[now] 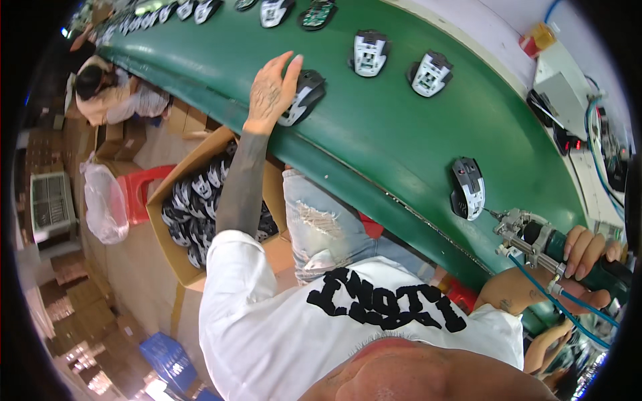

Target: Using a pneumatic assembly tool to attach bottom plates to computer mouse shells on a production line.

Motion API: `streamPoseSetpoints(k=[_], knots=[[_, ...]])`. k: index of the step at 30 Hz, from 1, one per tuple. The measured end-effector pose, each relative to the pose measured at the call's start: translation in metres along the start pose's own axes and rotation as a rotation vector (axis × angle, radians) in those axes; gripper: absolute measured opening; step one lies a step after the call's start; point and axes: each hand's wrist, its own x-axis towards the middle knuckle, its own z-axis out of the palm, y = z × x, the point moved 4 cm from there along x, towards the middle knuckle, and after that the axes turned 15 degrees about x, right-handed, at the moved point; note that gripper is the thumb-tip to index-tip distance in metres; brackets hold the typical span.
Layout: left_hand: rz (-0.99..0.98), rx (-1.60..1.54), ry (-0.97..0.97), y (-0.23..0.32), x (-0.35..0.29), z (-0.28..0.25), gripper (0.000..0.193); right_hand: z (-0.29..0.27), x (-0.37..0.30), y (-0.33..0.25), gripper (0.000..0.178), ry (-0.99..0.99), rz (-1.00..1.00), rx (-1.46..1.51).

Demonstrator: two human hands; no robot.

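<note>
My left hand [273, 93] reaches over the green bench with its fingers stretched out. It is beside a black and silver computer mouse [306, 97] near the bench's front edge; whether the thumb side touches it I cannot tell. At the right, my right hand [583, 257] is wrapped round a power screwdriver [537, 242] with a metal head and blue air hoses. The screwdriver's bit points left, close to the lower end of another mouse [468, 188] lying on the bench. A mouse without its top cover [370, 52] and a similar one [430, 73] lie farther back.
A long row of mouse parts [207, 10] runs along the green bench [394, 134] to the far left. Beside my left arm, a cardboard box [170, 247] holds many mice. A red stool [144, 190] stands left of it. Another person [103, 90] sits along the bench.
</note>
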Motion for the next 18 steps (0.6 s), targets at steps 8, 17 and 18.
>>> streamPoseSetpoints(k=[8, 17, 18], knots=[[0.055, 0.111, 0.084, 0.018, -0.002, 0.006, 0.078, 0.001, 0.005, -0.003, 0.058, 0.066, 0.029, -0.155], [-0.055, 0.297, -0.065, -0.014, 0.165, 0.098, 0.09, 0.004, 0.009, -0.001, 0.059, -0.029, 0.028, -0.132], [-0.043, 0.293, -0.068, -0.011, 0.166, 0.103, 0.09, 0.004, 0.011, -0.004, 0.059, -0.019, 0.025, -0.139]])
